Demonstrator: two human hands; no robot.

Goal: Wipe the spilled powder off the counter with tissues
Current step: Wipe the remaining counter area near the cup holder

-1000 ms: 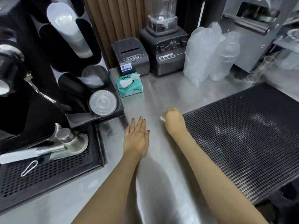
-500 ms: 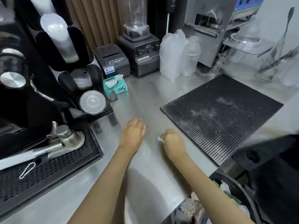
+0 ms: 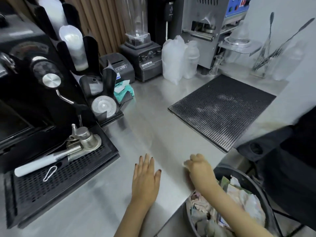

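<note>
My left hand (image 3: 147, 177) lies flat on the steel counter (image 3: 153, 130), fingers straight and together, near the front edge. My right hand (image 3: 199, 168) is curled into a fist at the counter's front edge, just beside the bin; a scrap of white tissue (image 3: 185, 165) peeks out at its left side, mostly hidden by the fingers. A green tissue box (image 3: 124, 92) with a white sheet sticking up stands at the back, behind the lid holder. No powder is plainly visible on the bare steel.
A black perforated mat (image 3: 220, 110) lies at the right. A black bin (image 3: 239, 202) full of crumpled paper sits below the counter edge. An espresso machine with drip tray (image 3: 56, 171) fills the left. A blender (image 3: 142, 55), receipt printer (image 3: 119, 65) and plastic bottles (image 3: 179, 62) line the back.
Both hands have drawn back toward the front edge of the counter. My right fist with the tissue now sits at the edge above the bin. The view has tilted to show the bin.
</note>
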